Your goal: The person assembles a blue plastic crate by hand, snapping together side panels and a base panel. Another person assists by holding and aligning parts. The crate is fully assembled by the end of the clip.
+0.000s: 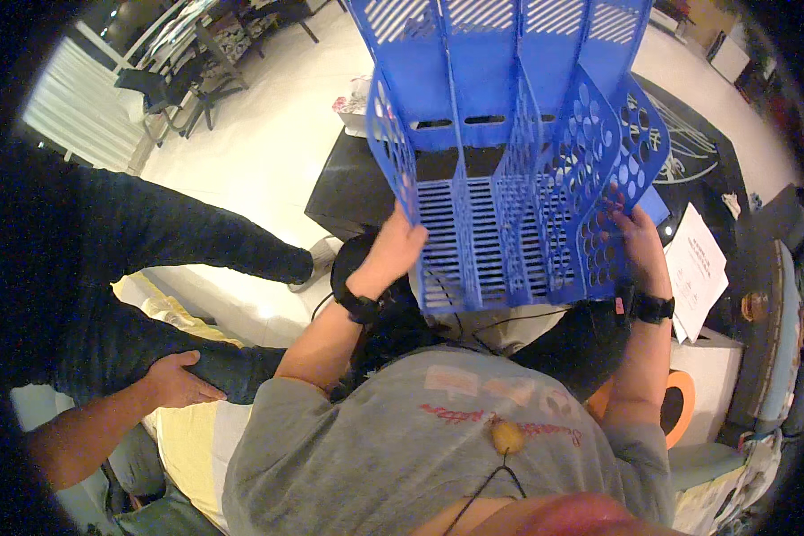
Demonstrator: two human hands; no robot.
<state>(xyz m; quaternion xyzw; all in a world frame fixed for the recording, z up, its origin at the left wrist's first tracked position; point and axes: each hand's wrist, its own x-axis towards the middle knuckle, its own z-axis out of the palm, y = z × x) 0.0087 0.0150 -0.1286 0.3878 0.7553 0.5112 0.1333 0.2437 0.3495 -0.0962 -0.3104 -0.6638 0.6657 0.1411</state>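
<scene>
A blue plastic file rack stands in front of me, with upright dividers between its slots and a slatted bottom. Round holes pierce its side panels. My left hand is closed on the lower edge of its left side panel. On the opposite side, my right hand grips the right panel, with some fingers showing through the holes. No files or papers show in the slots.
The black table lies beneath the rack. White cables and printed white sheets are on its right. At left another person sits, a hand on their leg. Chairs stand farther back.
</scene>
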